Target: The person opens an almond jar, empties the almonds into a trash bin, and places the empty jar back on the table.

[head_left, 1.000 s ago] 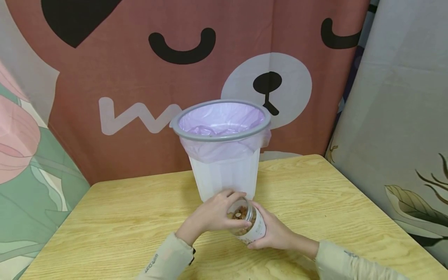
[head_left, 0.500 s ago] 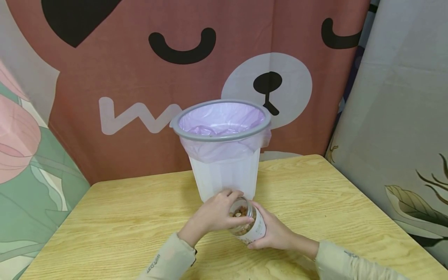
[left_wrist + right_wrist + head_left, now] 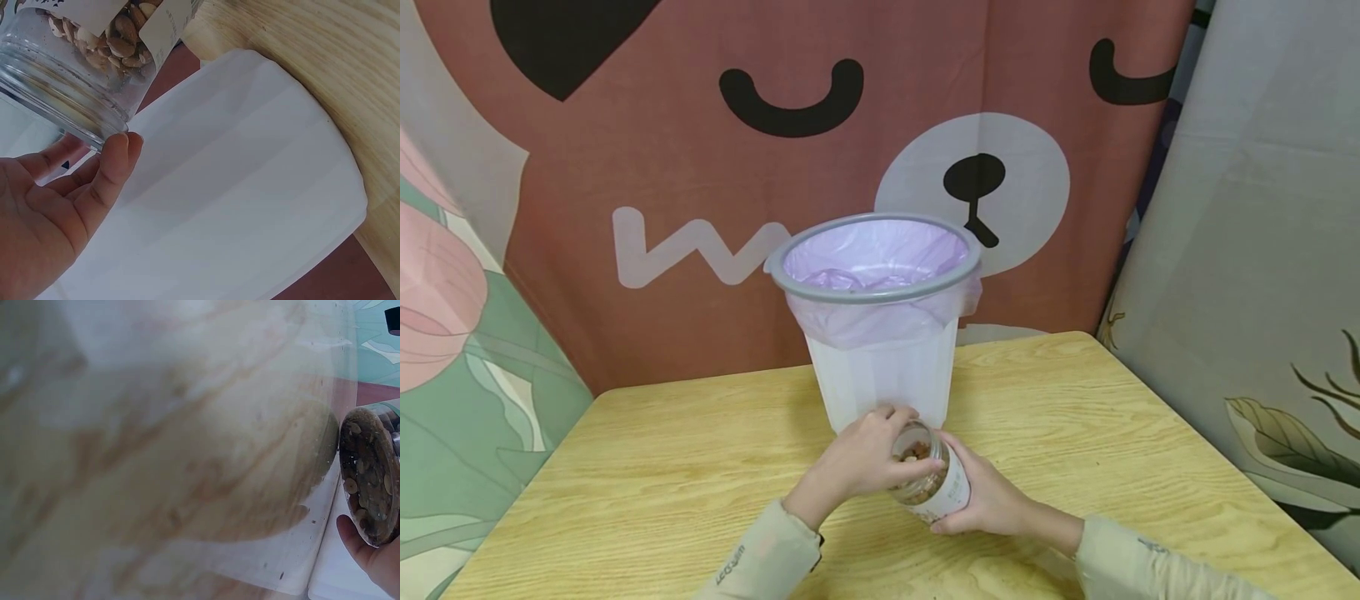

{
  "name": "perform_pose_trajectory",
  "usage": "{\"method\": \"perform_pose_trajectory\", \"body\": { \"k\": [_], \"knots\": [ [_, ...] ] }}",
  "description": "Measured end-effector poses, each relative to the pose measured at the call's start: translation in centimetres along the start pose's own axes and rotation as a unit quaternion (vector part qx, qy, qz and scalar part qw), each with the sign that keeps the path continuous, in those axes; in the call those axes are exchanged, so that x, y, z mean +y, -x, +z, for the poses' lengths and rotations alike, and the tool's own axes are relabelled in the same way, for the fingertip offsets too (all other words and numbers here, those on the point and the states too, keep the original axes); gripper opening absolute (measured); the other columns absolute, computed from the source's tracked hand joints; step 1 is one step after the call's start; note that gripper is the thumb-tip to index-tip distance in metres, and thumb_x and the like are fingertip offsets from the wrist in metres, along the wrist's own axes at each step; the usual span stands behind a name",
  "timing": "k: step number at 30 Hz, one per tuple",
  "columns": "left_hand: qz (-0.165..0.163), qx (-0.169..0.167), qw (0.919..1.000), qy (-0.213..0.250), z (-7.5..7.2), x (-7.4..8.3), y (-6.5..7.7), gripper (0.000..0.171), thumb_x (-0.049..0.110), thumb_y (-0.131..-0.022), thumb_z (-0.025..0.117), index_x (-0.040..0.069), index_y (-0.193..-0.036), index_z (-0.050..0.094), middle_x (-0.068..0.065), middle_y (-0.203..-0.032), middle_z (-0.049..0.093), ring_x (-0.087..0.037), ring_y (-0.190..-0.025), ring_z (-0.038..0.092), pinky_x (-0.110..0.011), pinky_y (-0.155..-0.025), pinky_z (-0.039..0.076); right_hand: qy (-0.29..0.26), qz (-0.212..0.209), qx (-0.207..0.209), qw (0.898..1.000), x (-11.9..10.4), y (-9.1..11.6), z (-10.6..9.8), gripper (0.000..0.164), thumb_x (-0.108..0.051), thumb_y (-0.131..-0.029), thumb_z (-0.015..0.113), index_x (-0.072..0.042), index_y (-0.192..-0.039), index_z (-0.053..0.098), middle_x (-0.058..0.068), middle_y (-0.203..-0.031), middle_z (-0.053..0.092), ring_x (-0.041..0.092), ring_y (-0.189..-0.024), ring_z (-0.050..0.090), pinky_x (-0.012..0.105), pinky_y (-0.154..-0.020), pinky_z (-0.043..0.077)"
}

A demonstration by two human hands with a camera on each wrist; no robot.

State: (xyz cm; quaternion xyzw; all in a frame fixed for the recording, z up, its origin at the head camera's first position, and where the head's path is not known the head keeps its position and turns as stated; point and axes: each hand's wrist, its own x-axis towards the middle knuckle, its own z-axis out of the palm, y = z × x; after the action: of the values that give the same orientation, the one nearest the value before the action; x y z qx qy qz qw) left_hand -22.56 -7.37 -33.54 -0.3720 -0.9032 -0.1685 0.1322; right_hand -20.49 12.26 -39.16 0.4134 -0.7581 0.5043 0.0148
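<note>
A clear jar [image 3: 951, 483] of brown nuts that look like almonds tilts with its mouth end to the left, in front of the bin. My right hand [image 3: 992, 496] grips its white-labelled body from the right. Across the mouth end, my left hand [image 3: 865, 450] holds the rim between thumb and fingers. The left wrist view shows the fingertips [image 3: 119, 153] at the jar's ridged neck; whether a clear lid sits there I cannot tell. In the right wrist view, the jar's base [image 3: 372, 478] shows beside a right-hand digit.
Just behind the hands stands a white bin [image 3: 880, 375] with a grey rim and a purple liner [image 3: 880, 321]. A wooden table [image 3: 700, 450] bears it. Printed curtains [image 3: 662, 150] hang behind and at both sides. A blurred, see-through surface fills much of the right wrist view.
My left thumb has moved slightly rightward over the jar's rim, and the left fingers have drawn back a little to the left. The right hand and the bin have stayed in place.
</note>
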Motion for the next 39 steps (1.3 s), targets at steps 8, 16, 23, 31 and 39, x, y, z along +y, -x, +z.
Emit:
{"method": "perform_pose_trajectory", "body": {
  "k": [8,16,23,31,39],
  "knots": [
    [-0.013,0.002,0.9999,0.010,0.0,0.0,0.0,0.061,0.059,-0.078,0.053,0.007,-0.110,0.056,-0.008,-0.101,0.058,-0.020,-0.084,0.059,-0.030,-0.067,0.049,-0.004,0.010,0.002,1.000,-0.1,0.0,0.0,0.092,-0.006,-0.065,0.077,0.001,-0.137,0.020,0.009,-0.109,0.052,0.015,-0.088,0.056,0.032,-0.071,0.049],
    [-0.041,0.025,0.9988,0.012,-0.2,0.2,-0.1,0.057,0.059,-0.080,0.050,0.007,-0.100,0.060,-0.005,-0.091,0.059,-0.018,-0.080,0.058,-0.030,-0.063,0.049,0.003,0.025,0.008,1.000,0.3,0.0,0.1,0.094,-0.006,-0.063,0.078,-0.001,-0.138,0.020,0.007,-0.108,0.052,0.015,-0.087,0.056,0.032,-0.071,0.049],
    [-0.066,0.032,0.9973,0.006,-0.5,0.2,-0.1,0.060,0.059,-0.080,0.049,0.004,-0.101,0.059,-0.007,-0.090,0.059,-0.019,-0.079,0.058,-0.030,-0.064,0.048,0.012,0.021,0.014,1.000,3.3,0.5,0.3,0.102,-0.019,-0.062,0.081,-0.017,-0.141,0.017,0.003,-0.111,0.051,0.016,-0.090,0.055,0.032,-0.073,0.048],
    [-0.071,0.041,0.9966,0.009,-0.8,0.1,0.2,0.060,0.058,-0.079,0.052,0.003,-0.102,0.057,-0.008,-0.086,0.058,-0.019,-0.075,0.057,-0.030,-0.061,0.047,0.013,0.017,0.015,1.000,3.1,0.4,0.2,0.101,-0.016,-0.062,0.081,-0.015,-0.141,0.018,0.004,-0.112,0.051,0.016,-0.090,0.056,0.033,-0.074,0.048],
    [-0.089,0.043,0.9948,0.025,-1.4,0.3,0.7,0.063,0.060,-0.078,0.052,0.002,-0.103,0.055,-0.009,-0.089,0.060,-0.017,-0.075,0.057,-0.028,-0.060,0.047,-0.003,0.006,0.012,1.000,0.3,0.0,0.0,0.095,-0.007,-0.063,0.078,-0.004,-0.138,0.020,0.015,-0.111,0.052,0.018,-0.091,0.056,0.033,-0.074,0.049]
  ]
}}
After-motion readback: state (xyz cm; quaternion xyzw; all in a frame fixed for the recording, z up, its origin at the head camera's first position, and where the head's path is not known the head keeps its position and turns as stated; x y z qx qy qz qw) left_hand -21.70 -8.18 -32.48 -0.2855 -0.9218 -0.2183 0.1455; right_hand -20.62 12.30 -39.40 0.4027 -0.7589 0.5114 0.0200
